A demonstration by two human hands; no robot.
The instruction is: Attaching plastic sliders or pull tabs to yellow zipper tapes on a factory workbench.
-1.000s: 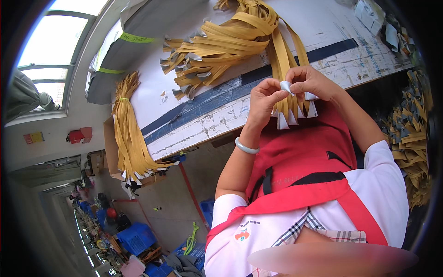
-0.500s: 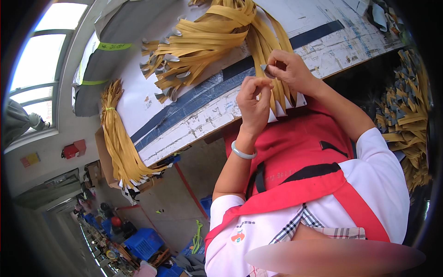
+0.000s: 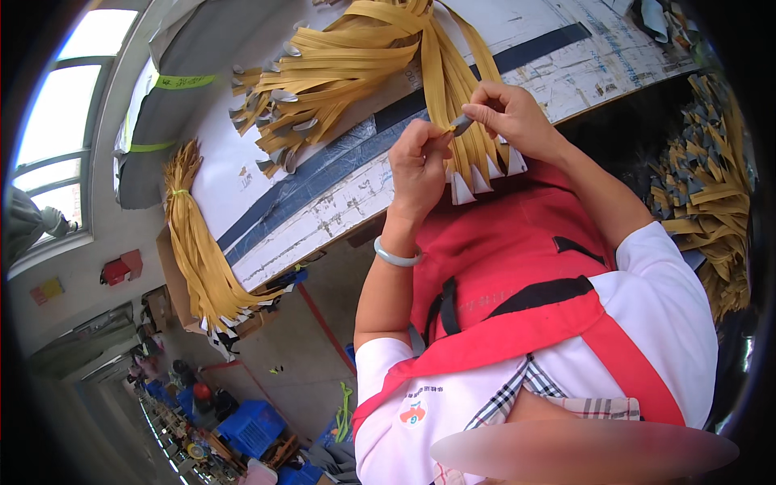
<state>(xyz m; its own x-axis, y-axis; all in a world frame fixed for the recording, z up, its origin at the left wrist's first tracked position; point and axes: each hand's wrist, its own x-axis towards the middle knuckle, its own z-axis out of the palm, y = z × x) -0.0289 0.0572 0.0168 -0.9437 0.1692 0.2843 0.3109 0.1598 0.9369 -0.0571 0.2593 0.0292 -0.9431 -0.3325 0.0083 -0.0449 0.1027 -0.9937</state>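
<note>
Mustard-yellow zippers (image 3: 440, 89) run down over the near edge of the table, their lower ends tipped with white tabs (image 3: 461, 191). Above them, my right hand (image 3: 517, 121) pinches a small grey tab (image 3: 461, 124) between thumb and fingers. My left hand (image 3: 419, 166) is closed at the yellow zipper end beside that tab, fingertips pressed together. The two hands are a short gap apart, joined by this piece. Farther left on the table, a big pile of the same zippers (image 3: 339, 69) fans out, with grey tabs at its ends.
A tied bundle of yellow zippers (image 3: 198, 242) hangs over the table's left end above a cardboard box (image 3: 174, 279). Dark blue strips (image 3: 299, 186) lie along the table (image 3: 339, 206). More grey-tipped zippers (image 3: 719, 202) are heaped at the right. Blue crates (image 3: 252, 427) stand on the floor.
My left hand has shifted left and now pinches the zipper end next to the grey tab. The right hand keeps the tab, which has turned outward. The whole view has shifted slightly.
</note>
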